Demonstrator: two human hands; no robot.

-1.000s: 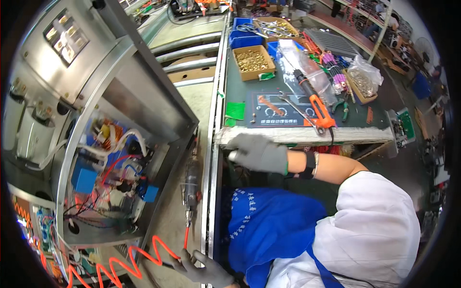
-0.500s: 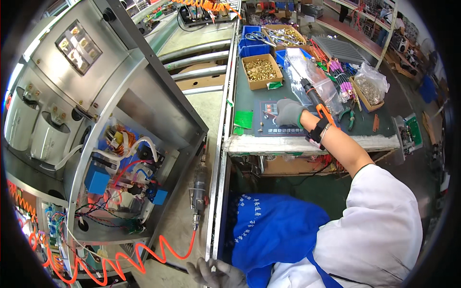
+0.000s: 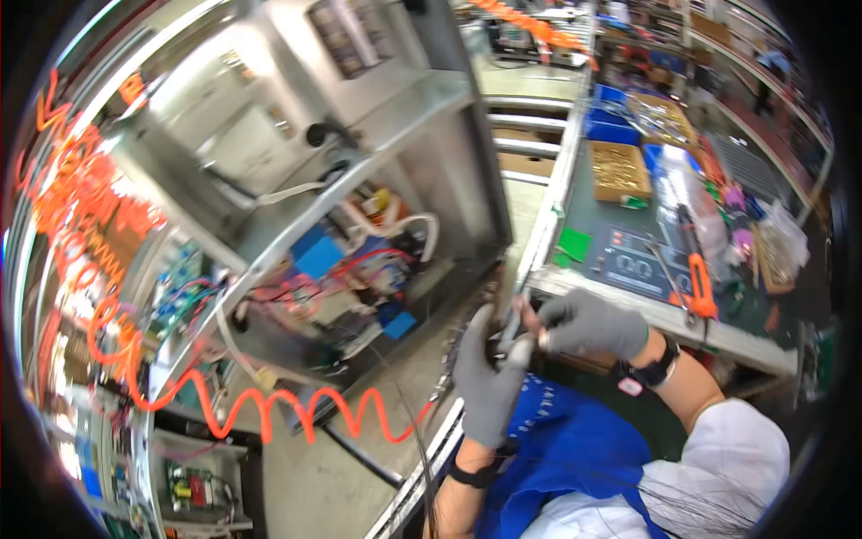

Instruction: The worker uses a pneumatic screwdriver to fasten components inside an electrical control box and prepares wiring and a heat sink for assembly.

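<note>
"Between the right hand (image 3: 594, 325) and the left hand (image 3: 488, 386), what do the fingers (image 3: 557, 312) have hold of?"

"On the right they look pinched together around a small brownish piece (image 3: 528, 316), strip-like but blurred. On the left, thumb and forefinger stand apart; whether they grip anything, I can't tell."

"How would that piece handle?"

"Light, I'd judge, and stiff, perhaps thin metal. Hardly fragile, though gloved fingertips could let it twist or slip."

"So where should one take hold?"

"On its flat sides, near the middle, with the ends left free; the edges may be sharp."

"And where exactly is it?"

"Just off the near edge of the table (image 3: 620, 213), in front of the blue apron (image 3: 579, 436). Farther left are the orange coiled hose (image 3: 400, 438) and the open metal cabinet (image 3: 440, 94)."
</note>
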